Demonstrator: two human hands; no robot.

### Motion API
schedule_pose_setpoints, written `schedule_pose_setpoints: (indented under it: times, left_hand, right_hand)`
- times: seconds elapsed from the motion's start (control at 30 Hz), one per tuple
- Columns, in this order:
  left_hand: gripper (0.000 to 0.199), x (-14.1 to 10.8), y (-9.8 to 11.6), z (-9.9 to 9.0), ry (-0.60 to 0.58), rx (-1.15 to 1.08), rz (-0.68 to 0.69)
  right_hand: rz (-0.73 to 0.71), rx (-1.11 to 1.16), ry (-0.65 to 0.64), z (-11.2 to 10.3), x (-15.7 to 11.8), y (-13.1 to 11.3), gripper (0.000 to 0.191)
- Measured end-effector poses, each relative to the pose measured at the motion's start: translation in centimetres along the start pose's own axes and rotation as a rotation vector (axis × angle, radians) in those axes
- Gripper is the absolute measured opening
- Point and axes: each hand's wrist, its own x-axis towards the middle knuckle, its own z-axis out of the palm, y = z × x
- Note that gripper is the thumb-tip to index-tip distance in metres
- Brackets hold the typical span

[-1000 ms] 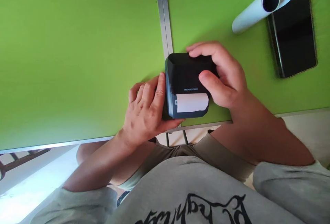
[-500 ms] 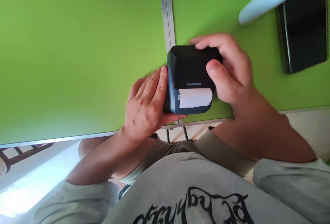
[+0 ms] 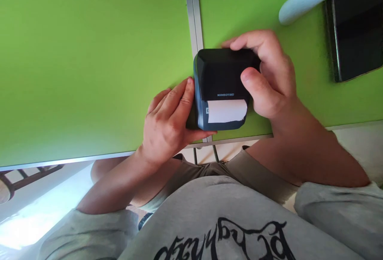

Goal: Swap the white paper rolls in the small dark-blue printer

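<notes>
A black and dark-blue label printer (image 3: 224, 74) marked NIIMBOT sits near the front edge of the green table. White label paper (image 3: 227, 111) sticks out of its front slot, with a ragged lower edge. My left hand (image 3: 167, 124) is closed along the printer's left side, its thumb reaching under the front. My right hand (image 3: 271, 74) wraps the right side, thumb on the top cover and fingers over the far edge. Part of the printer's right side is hidden by that hand.
A white paper roll (image 3: 305, 0) with an open end lies at the upper right, partly over a black smartphone (image 3: 357, 32). A metal seam (image 3: 194, 16) runs across the green table (image 3: 89, 60). The table's front edge is close to my lap.
The printer and my right hand appear slightly farther up in the view. Both hands keep their places on it. The paper roll and the phone have shifted a little in view.
</notes>
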Motion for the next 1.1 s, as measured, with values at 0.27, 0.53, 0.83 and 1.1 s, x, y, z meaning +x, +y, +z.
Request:
schedule_pose_setpoints:
  times: [0.27,0.53,0.83,1.1]
  left_hand:
    - [0.092,0.1,-0.2,-0.2,-0.071,-0.059,-0.059]
    - [0.09,0.2,0.0,0.0,-0.03,-0.027,-0.036]
    - [0.098,0.2,0.0,0.1,-0.049,-0.072,-0.06]
    - [0.101,0.0,-0.3,0.5,-0.071,-0.071,-0.044]
  right_hand:
    - [0.02,-0.091,-0.06,-0.3,0.0,-0.1,0.041]
    - [-0.025,-0.128,-0.11,-0.7,0.3,-0.1,0.048]
    - [0.02,-0.366,-0.355,-2.6,1.6,-2.3,0.067]
    - [-0.074,-0.631,-0.413,-3.5,3.8,-4.5,0.051]
